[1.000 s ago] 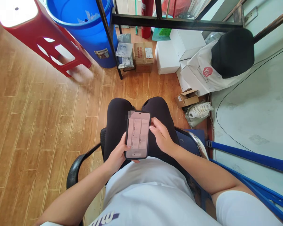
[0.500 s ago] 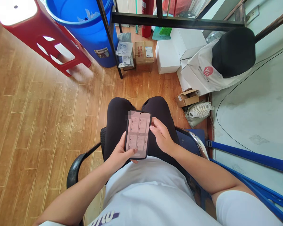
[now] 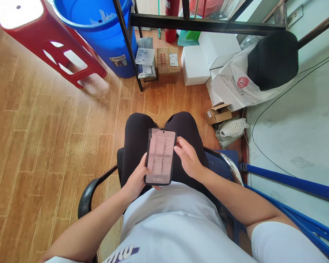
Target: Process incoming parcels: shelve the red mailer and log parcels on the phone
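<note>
A black-edged phone (image 3: 160, 157) with a lit, pinkish screen lies above my lap, its screen facing up. My left hand (image 3: 138, 177) holds it from the lower left, with the thumb at the screen's left edge and fingertips showing under the bottom edge. On the phone's upper right side, my right hand (image 3: 188, 157) grips the edge between thumb and fingers. The screen shows several small panels of text, too small to read.
A red stool (image 3: 60, 44) and a blue bin (image 3: 98, 40) stand at the upper left. Beyond my knees are a cardboard box (image 3: 167, 65), white boxes (image 3: 195, 65) and a black metal frame (image 3: 208, 25). A chair armrest (image 3: 85, 197) is at my left.
My left thumb has moved from the lower part of the screen back to its left edge. The panels on the screen have shifted slightly right.
</note>
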{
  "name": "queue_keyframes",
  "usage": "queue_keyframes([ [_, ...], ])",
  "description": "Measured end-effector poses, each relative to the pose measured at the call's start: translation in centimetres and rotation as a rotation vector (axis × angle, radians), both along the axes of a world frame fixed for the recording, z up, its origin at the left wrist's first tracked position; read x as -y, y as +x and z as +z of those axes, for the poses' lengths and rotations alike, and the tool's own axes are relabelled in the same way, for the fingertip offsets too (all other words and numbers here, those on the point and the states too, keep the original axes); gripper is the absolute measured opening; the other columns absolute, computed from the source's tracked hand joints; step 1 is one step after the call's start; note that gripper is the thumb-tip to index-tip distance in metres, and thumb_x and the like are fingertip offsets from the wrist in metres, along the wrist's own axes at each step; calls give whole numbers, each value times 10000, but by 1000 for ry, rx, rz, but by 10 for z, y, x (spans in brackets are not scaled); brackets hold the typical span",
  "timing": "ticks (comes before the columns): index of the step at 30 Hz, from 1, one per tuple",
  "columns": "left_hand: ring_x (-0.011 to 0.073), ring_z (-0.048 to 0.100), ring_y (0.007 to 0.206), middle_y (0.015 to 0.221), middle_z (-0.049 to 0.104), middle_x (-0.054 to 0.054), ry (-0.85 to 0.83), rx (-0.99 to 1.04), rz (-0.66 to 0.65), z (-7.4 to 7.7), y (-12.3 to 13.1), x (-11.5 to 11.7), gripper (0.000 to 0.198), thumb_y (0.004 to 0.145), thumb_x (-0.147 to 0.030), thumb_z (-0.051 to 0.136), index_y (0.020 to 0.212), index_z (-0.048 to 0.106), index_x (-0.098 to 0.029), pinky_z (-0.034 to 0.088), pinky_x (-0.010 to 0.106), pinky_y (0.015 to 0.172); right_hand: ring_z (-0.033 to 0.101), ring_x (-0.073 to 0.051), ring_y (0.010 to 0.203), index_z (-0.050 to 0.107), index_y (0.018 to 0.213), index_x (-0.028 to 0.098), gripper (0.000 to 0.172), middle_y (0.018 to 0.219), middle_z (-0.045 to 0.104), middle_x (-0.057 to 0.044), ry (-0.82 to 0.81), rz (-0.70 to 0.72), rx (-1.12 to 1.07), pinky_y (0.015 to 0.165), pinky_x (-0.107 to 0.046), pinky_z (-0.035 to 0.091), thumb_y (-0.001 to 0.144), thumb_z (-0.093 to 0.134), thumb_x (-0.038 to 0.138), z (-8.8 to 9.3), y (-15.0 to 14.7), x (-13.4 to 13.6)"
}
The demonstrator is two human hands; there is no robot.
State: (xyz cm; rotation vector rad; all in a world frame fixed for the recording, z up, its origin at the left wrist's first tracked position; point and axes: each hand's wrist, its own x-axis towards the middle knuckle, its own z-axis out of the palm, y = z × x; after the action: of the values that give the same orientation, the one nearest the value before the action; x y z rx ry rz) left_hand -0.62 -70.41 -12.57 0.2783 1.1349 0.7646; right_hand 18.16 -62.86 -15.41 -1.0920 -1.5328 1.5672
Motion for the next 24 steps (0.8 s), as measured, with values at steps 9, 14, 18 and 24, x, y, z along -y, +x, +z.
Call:
queue_keyframes([
  [9, 234, 654, 822, 1055, 623, 56, 96, -170, -122, -5, 1, 4, 762, 741, -260, 727, 1377, 309, -294, 598, 306, 496, 568, -208, 918, 585, 1098, 211, 252, 1036, 606, -60, 11, -1, 25, 878, -364, 468, 981, 408, 347, 0, 0, 0],
  [14, 233, 648, 861, 1049, 596, 57, 86, -202, -181, -1, 1, 1, 851, 675, -265, 804, 1355, 292, -279, 609, 304, 519, 563, -206, 912, 586, 1096, 214, 244, 1017, 596, -56, 10, 0, 23, 884, -371, 469, 979, 413, 340, 0, 0, 0],
  [18, 232, 644, 898, 1091, 595, 54, 96, -187, -182, -1, 0, 2, 809, 699, -265, 789, 1344, 302, -300, 611, 295, 527, 569, -209, 912, 584, 1099, 219, 237, 989, 591, -50, 14, -6, 32, 882, -379, 477, 971, 425, 339, -1, -1, 0],
  [24, 200, 639, 839, 1028, 609, 28, 118, -191, -174, -4, 0, 4, 746, 714, -252, 779, 1316, 342, -298, 613, 298, 532, 579, -220, 924, 572, 1070, 229, 218, 1032, 607, -58, 19, -4, 73, 878, -395, 494, 948, 442, 353, -3, -1, 1],
])
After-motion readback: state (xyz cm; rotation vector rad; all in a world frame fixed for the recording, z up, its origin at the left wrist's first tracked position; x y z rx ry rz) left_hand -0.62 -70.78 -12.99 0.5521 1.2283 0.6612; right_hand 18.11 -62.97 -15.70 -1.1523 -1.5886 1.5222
